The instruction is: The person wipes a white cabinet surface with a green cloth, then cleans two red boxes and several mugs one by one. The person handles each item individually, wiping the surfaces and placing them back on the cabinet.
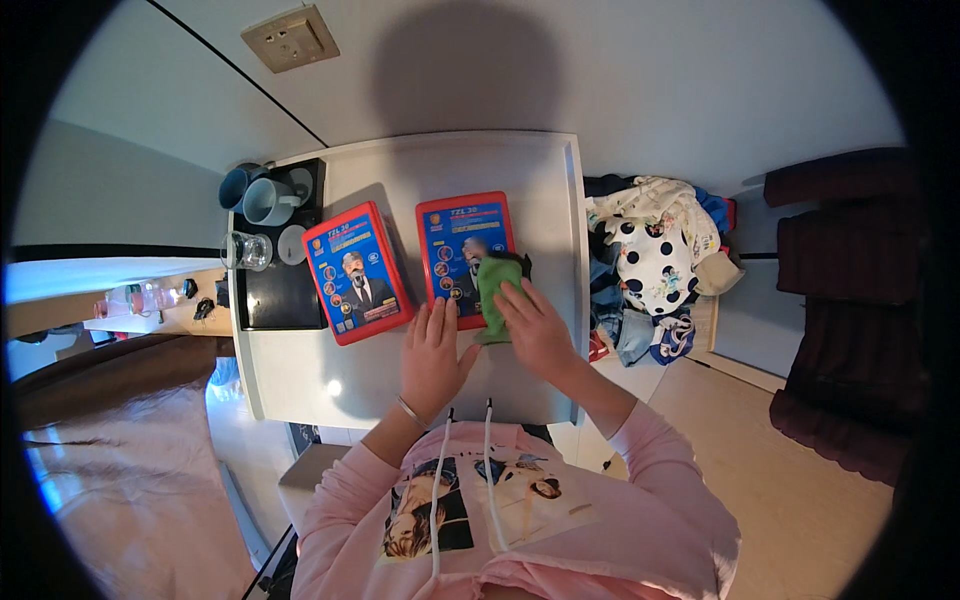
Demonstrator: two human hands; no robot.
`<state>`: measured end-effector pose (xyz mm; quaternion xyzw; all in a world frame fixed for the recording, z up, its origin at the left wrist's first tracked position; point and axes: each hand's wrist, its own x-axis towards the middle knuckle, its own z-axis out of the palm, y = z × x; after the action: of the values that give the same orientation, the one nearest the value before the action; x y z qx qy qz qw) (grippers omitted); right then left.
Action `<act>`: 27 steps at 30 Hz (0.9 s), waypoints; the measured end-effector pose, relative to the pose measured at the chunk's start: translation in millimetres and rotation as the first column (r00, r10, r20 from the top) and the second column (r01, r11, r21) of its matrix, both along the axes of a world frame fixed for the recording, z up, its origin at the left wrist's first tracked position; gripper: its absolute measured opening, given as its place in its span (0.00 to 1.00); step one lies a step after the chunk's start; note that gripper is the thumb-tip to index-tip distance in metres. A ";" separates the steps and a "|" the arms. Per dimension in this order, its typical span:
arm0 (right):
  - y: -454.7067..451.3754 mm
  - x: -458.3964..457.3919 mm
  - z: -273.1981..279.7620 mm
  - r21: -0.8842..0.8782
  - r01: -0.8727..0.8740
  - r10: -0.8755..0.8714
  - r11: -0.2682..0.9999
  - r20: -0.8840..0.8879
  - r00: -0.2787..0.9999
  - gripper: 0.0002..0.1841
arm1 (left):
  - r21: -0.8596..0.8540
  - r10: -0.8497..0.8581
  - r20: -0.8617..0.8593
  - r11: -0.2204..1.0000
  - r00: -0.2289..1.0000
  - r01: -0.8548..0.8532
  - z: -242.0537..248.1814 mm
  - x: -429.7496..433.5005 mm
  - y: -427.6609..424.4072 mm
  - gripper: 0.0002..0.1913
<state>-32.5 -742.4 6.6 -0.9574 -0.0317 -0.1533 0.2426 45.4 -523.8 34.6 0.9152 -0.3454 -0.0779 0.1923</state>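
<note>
Two red boxes with blue printed labels, each picturing a figure in a breathing mask, lie face up on the white table point(360, 382). The left box point(360, 274) is tilted. Beside it, apart by a narrow gap, is the right box point(446, 225). My left hand point(433, 364) rests flat, its fingertips at the lower left edge of the right box and its thumb spread. With my right hand point(536, 330) I press a green cloth point(495, 289) onto the right side of that box. The cloth covers part of the label and hangs past the near edge.
At the table's left is a black tray point(277, 300) with two mugs point(268, 201) and a clear glass point(247, 251). A raised rim point(576, 262) edges the table. Piled clothes point(652, 262) are beyond it on the right. A wall with a socket point(290, 39) stands behind.
</note>
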 end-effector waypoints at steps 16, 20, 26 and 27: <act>-15.0 24.6 7.5 0.052 -0.283 0.285 0.958 -0.032 0.958 0.25 | -0.282 0.312 -0.057 0.906 0.948 -0.315 -34.1 18.7 -43.0 0.39; -33.4 27.3 3.3 0.089 -0.246 0.249 0.965 -0.025 0.968 0.21 | -0.323 0.278 -0.029 0.907 0.960 -0.272 -43.9 25.7 -42.3 0.33; -38.2 129.0 11.1 0.037 -0.047 0.047 0.998 -0.021 0.999 0.30 | -0.321 0.238 -0.056 0.916 0.970 -0.243 -38.7 30.6 -40.8 0.29; -34.3 141.0 12.0 -0.008 -0.040 0.040 0.999 -0.013 0.999 0.32 | -0.322 0.250 -0.077 0.910 0.965 -0.262 -38.0 30.6 -40.1 0.29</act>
<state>108.5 -776.6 18.7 -0.9586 -0.0500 -0.1421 0.2418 76.0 -564.0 -3.4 0.9059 -0.2272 -0.0088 0.3572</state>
